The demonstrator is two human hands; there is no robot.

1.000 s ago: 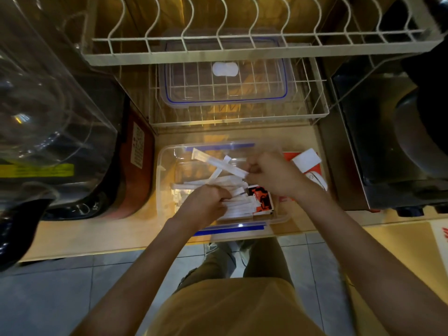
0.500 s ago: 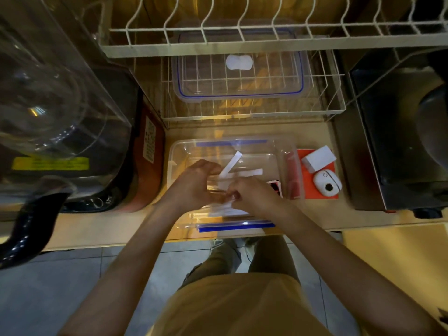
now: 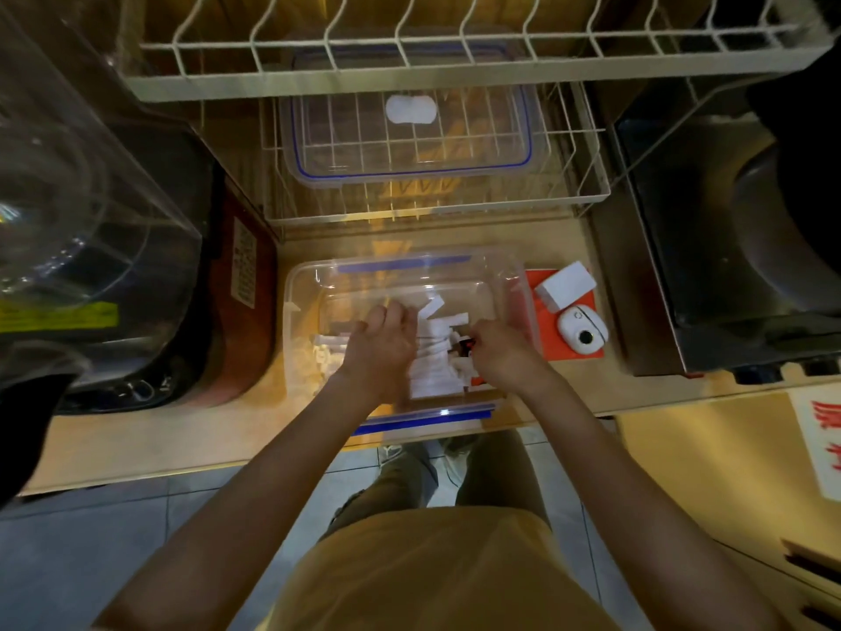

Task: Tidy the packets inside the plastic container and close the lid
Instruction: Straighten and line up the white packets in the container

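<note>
A clear plastic container [image 3: 300,284] with blue clips sits open on the wooden counter in front of me. Inside lies a pile of white paper packets [image 3: 439,357], with one red-and-black packet [image 3: 466,346] among them. My left hand [image 3: 384,346] presses down on the left side of the pile, fingers curled over packets. My right hand [image 3: 503,352] grips packets at the pile's right edge, next to the red-and-black one. The container's clear lid [image 3: 409,134] with a blue seal rests in the wire rack behind.
A white wire dish rack [image 3: 587,193] stands behind the container, its upper shelf [image 3: 409,52] overhead. A red card [image 3: 541,343] with a white box [image 3: 564,284] and a small white device [image 3: 582,332] lies to the right. A large appliance [image 3: 136,266] is left, a steel unit [image 3: 682,266] right.
Both hands dropped deeper into the container and gathered the scattered long packets into a tighter pile. My left hand moved to the pile's left, my right to its right side.
</note>
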